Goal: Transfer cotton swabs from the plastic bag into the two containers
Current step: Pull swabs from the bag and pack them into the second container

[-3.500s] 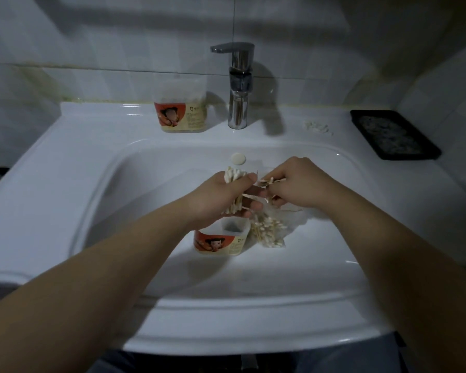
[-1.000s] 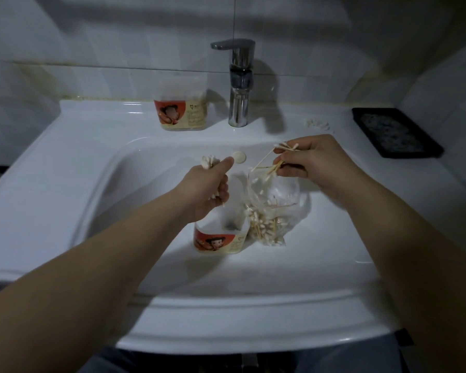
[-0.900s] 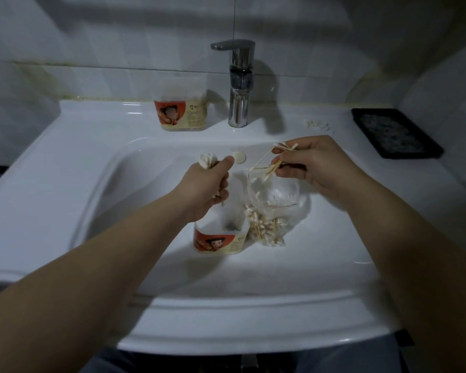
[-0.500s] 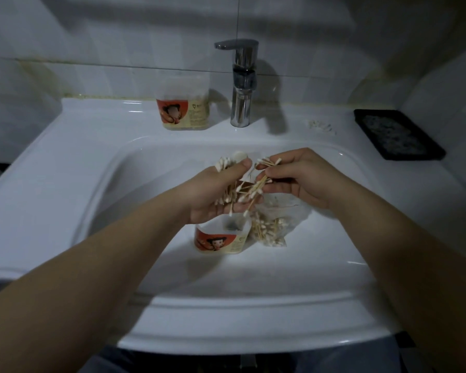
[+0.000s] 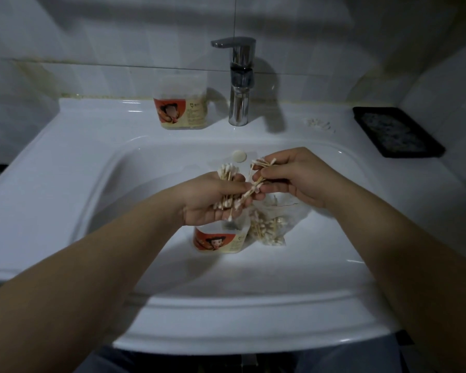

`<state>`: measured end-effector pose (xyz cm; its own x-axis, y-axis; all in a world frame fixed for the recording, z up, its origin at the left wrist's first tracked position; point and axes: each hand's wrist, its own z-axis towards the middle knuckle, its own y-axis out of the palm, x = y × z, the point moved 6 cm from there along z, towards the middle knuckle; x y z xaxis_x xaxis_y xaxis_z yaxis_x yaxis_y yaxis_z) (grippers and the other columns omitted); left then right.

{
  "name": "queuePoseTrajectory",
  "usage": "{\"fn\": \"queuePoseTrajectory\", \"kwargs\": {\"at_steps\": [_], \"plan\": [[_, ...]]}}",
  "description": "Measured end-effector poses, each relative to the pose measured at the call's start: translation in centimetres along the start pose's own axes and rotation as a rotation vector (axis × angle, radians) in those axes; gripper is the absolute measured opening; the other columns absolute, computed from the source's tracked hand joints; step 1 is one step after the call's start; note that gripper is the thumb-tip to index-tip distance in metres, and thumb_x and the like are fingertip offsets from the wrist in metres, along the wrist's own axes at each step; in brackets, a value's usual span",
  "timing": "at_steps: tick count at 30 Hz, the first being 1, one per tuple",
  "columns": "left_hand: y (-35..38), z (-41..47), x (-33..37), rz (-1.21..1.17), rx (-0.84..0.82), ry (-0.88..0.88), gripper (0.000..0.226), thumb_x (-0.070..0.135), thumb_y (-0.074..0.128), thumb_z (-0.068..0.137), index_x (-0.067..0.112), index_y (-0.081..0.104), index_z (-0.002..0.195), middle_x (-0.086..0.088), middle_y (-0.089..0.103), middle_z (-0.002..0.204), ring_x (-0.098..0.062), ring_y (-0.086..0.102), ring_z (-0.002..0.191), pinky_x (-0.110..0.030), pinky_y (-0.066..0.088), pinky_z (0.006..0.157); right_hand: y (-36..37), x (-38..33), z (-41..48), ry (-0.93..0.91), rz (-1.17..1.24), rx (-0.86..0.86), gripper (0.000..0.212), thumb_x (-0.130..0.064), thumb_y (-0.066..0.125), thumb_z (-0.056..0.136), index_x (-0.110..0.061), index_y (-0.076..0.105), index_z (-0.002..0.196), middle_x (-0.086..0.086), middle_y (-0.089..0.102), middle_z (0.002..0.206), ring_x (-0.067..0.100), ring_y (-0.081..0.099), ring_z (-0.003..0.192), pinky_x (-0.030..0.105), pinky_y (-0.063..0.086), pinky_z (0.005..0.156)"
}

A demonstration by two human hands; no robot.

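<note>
- Cotton swabs: a bundle gripped in your left hand, a few pinched in your right hand, over the container
- Light, thin, likely to scatter; curl your fingers round mid-stick

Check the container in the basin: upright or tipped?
Upright: the container stands on its base in the sink basin, under the left hand.
</note>
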<state>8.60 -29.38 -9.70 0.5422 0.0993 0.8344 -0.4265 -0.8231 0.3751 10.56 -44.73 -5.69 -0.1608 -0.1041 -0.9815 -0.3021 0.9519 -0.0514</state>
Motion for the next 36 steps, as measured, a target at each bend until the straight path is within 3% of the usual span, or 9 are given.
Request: {"fn": "queuePoseTrajectory", "kwargs": {"at_steps": [3,5,8,14,21,25,29,32,36], "plan": [[0.6,-0.2,-0.3,-0.044,-0.045,-0.013,0.028,0.019,0.062,0.094,0.003,0.063,0.117,-0.011,0.073,0.099,-0.015,0.072,0.076,-0.024,0.059,0.057,0.1,-0.2,-0.2,-0.050,-0.112,0.010,0.014,0.009,0.067,0.090,0.005,0.075,0.100,0.025,0.075,0.098,0.036,0.075,0.086,0.027,0.062,0.079],[0.8,-0.2,-0.4,-0.028,-0.040,-0.017,0.026,0.016,0.065,0.092,0.003,0.063,0.115,-0.010,0.072,0.095,-0.012,0.070,0.069,-0.019,0.056,0.053,0.3,-0.2,-0.3,-0.069,-0.151,0.008,0.016,0.008,0.068,0.089,0.001,0.076,0.101,0.024,0.076,0.098,0.032,0.076,0.090,0.028,0.062,0.081],[0.6,0.0,-0.6,0.123,0.003,-0.029,0.010,0.004,0.064,0.096,0.007,0.065,0.105,-0.005,0.066,0.080,-0.006,0.055,0.055,-0.014,0.044,0.045,0.3,-0.2,-0.5,-0.056,-0.182,0.008,0.016,0.008,0.068,0.089,0.002,0.076,0.102,0.022,0.076,0.099,0.027,0.076,0.088,0.027,0.062,0.079],[0.5,0.4,-0.2,0.268,0.084,0.068,0.011,0.011,0.060,0.101,0.015,0.053,0.092,0.003,0.052,0.068,-0.008,0.034,0.054,-0.020,0.022,0.047,-0.8,0.0,0.2,0.003,-0.089,0.084,0.014,0.009,0.068,0.088,0.012,0.073,0.100,0.028,0.074,0.097,0.033,0.073,0.082,0.029,0.063,0.077],[-0.3,0.5,0.5,0.372,0.138,0.156,0.022,0.015,0.056,0.104,0.018,0.047,0.084,0.002,0.041,0.066,-0.009,0.031,0.051,-0.023,0.023,0.047,-1.6,-0.1,0.2,-0.016,-0.063,0.136,0.010,0.009,0.070,0.087,0.007,0.074,0.095,0.024,0.074,0.090,0.026,0.073,0.075,0.026,0.062,0.074],[-0.8,0.6,0.2,0.413,0.158,0.135,0.014,0.018,0.055,0.104,0.012,0.054,0.092,0.000,0.051,0.069,-0.010,0.037,0.053,-0.024,0.027,0.048,-1.9,-0.3,0.2,-0.024,-0.063,0.189,0.008,0.011,0.069,0.086,0.006,0.074,0.090,0.022,0.073,0.090,0.026,0.071,0.071,0.026,0.062,0.072],[-1.2,0.8,0.0,0.453,0.185,0.131,0.021,0.012,0.055,0.104,-0.001,0.060,0.118,0.000,0.065,0.079,-0.010,0.044,0.058,-0.024,0.035,0.049,-3.1,-0.8,0.0,-0.032,-0.062,0.271,0.011,0.010,0.067,0.088,0.011,0.072,0.098,0.024,0.071,0.090,0.026,0.070,0.069,0.026,0.062,0.070],[-0.9,0.6,0.2,0.487,0.179,0.140,0.013,0.004,0.055,0.101,0.006,0.067,0.107,0.005,0.070,0.078,-0.012,0.045,0.064,-0.025,0.036,0.052,-3.3,-0.9,-0.1,-0.034,-0.071,0.281,0.014,0.011,0.067,0.088,0.012,0.071,0.101,0.024,0.071,0.091,0.027,0.070,0.070,0.027,0.063,0.071],[-1.6,0.5,0.1,0.534,0.196,0.129,0.015,0.008,0.062,0.097,0.010,0.077,0.096,-0.027,0.065,0.100,-0.029,0.044,0.081,-0.030,0.040,0.056,-3.1,-0.8,-0.1,-0.029,-0.094,0.296,0.015,0.012,0.067,0.087,0.014,0.071,0.101,0.019,0.071,0.089,0.029,0.068,0.072,0.028,0.064,0.072]]}}
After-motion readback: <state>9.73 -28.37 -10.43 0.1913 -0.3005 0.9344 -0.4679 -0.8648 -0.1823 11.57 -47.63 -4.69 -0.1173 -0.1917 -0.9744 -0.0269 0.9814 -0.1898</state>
